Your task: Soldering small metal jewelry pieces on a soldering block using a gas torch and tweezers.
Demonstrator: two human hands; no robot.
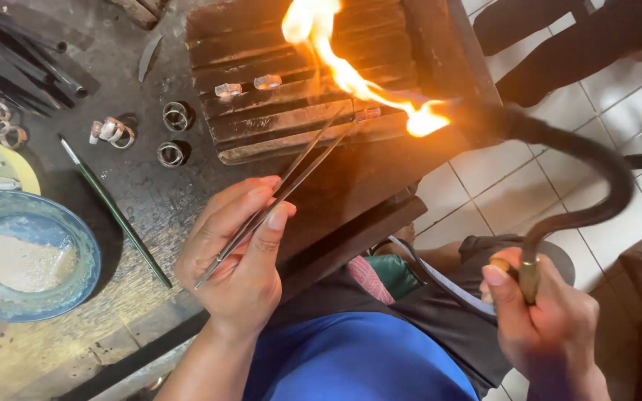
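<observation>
Two hands at work, one steering long steel tweezers (291, 186), the other a curved black blowtorch (581, 178).

We closed our left hand (243, 256) around the tweezers, whose tips pinched a small silver ring piece (368, 113) over the charred slatted wooden block (291, 74) on the desk (135, 200); our right hand (548, 319) gripped the torch's handle. The piece looked pale and tiny beside the orange flame (358, 78). We judged a lingering flame could melt it, or a loosened pinch drop it.
</observation>
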